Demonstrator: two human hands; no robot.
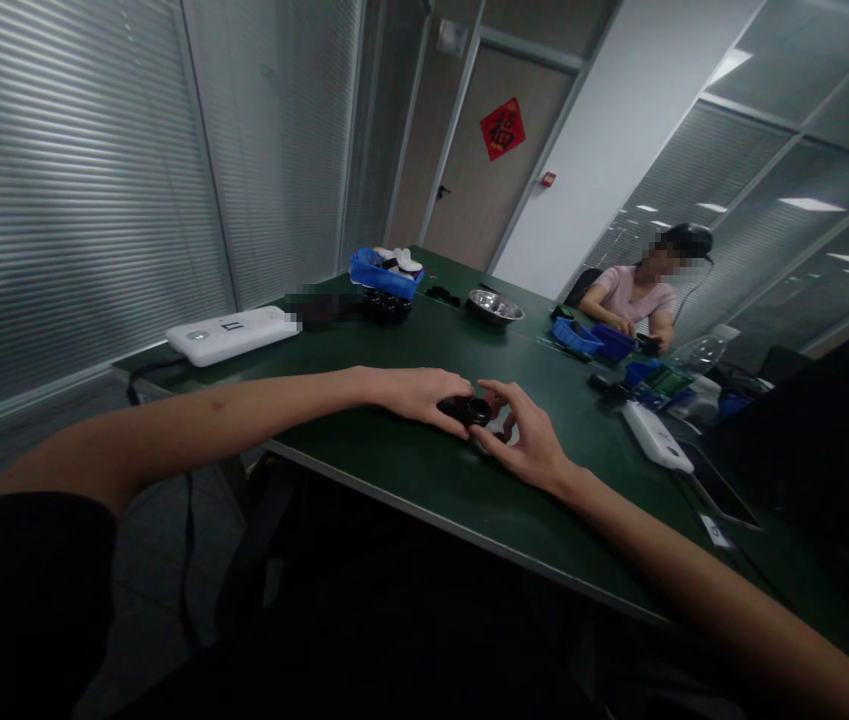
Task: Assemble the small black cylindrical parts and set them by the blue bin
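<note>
Near the front edge of the green table (pixel 401 450), my left hand (pixel 420 392) is closed around a small black cylindrical part (pixel 475 410) with a round, ring-like end. That end points toward my right hand (pixel 525 430). My right thumb and fingers curve about the ring end and seem to touch it, with a gap inside the bent fingers. Both hands rest low over the tabletop. My left palm covers much of the part, so its exact kind cannot be made out.
A white device (pixel 236 335) lies at the left, near a blue basket (pixel 386 275) of parts. A metal bowl (pixel 495 307) stands farther back. Another person (pixel 634 295) works at the right beside blue trays (pixel 575 338). A white power bank-like device (pixel 656 437) and a phone-like slab (pixel 716 485) lie at the right.
</note>
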